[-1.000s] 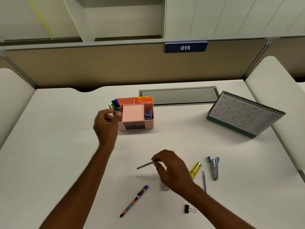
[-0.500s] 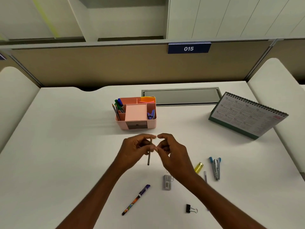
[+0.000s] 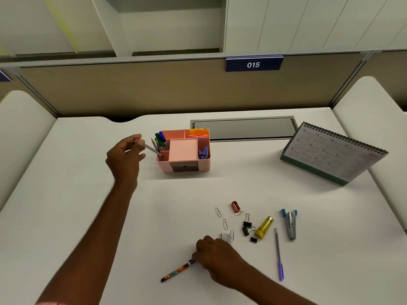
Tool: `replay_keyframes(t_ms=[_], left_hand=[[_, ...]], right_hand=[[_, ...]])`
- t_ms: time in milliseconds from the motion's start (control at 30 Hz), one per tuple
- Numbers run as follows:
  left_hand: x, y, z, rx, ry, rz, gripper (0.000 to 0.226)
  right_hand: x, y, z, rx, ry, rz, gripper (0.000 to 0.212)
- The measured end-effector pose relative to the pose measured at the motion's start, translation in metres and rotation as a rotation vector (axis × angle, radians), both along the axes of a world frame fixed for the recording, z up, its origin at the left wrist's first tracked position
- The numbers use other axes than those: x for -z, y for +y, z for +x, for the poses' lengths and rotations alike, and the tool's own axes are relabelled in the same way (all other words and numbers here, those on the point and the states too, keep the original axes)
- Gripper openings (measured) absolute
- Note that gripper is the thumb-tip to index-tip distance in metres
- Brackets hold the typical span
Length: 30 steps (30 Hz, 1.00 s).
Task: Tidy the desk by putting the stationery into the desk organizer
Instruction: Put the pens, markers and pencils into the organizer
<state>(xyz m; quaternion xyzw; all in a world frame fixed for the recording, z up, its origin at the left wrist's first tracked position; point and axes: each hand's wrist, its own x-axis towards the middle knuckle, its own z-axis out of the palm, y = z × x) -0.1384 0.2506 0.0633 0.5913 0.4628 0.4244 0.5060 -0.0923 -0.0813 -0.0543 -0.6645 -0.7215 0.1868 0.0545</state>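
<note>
Left hand (image 3: 123, 158): just left of the pink desk organizer (image 3: 184, 165), grip closed on a grey pencil (image 3: 152, 149), which slants down with its tip in the organizer's front-left compartment.
Right hand (image 3: 217, 257): well in front of the organizer, low on the white surface (image 3: 66, 205), grip closed on the purple cap end of a patterned pen (image 3: 176, 271); the rest of the pen lies flat on the surface.
Organizer contents: green and blue markers (image 3: 161, 137) and pencils in the left compartments, yellow and orange sticky notes (image 3: 199, 132) at the back right, a purple clip (image 3: 203, 152) in the right compartment; a pink block fills the middle.
Loose stationery: all in front and to the right of the organizer. Red sharpener (image 3: 235, 206) nearest it, with paper clips (image 3: 224, 223) to its left, black binder clips (image 3: 247, 227) beyond, then a yellow highlighter (image 3: 264, 226), a blue-grey stapler (image 3: 290, 223) and a purple pen (image 3: 278, 254) farthest from it.
Small white item (image 3: 225, 236): touching a paper clip, just beyond the right hand; too small to identify.
Desk calendar (image 3: 332, 151): standing tilted, well right of the organizer.
</note>
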Motion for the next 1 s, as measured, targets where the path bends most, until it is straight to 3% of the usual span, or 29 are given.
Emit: replay_keyframes(t_ms=[167,567,767,1000], left_hand=[[0.010,0.013,0.012,0.012,0.093,0.040,0.028],[0.039,0.009,0.028,-0.016,0.666,0.251,0.035],[0.041,0.008,0.037,0.000,0.728,0.257,0.037],[0.050,0.015,0.039,0.016,0.628,0.198,0.046]], right_hand=[[0.006,-0.003,-0.003,0.008,-0.061,0.025,0.024],[0.009,-0.004,-0.005,0.073,-0.030,-0.004,0.032],[0.012,-0.003,-0.006,0.115,-0.027,0.003,0.030],[0.005,-0.002,-0.002,0.132,0.050,0.047,0.020]])
